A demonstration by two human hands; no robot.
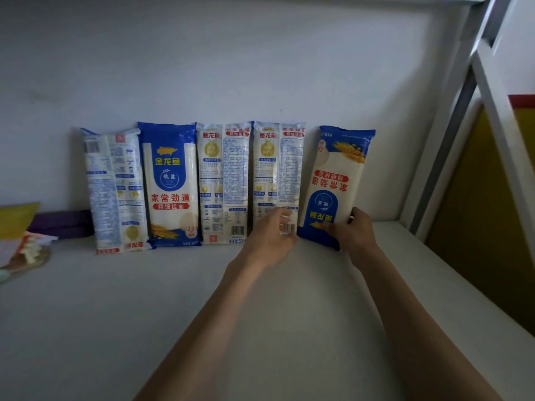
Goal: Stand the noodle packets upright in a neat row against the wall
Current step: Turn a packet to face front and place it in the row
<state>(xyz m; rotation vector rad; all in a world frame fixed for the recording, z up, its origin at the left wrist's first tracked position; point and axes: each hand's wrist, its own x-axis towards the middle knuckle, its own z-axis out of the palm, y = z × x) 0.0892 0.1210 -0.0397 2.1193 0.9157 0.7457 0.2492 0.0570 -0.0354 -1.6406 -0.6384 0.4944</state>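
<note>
5 packets upright; right hand grips tilted packet

Both hands, left and right, reach forward.

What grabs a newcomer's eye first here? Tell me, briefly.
Five noodle packets stand in a row against the white wall. The rightmost packet is upside down and tilted, with the right hand at its lower corner. The left hand touches the base of the packet beside it.

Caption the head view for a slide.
Both hands steady the last two of five noodle packets against the wall.
</note>
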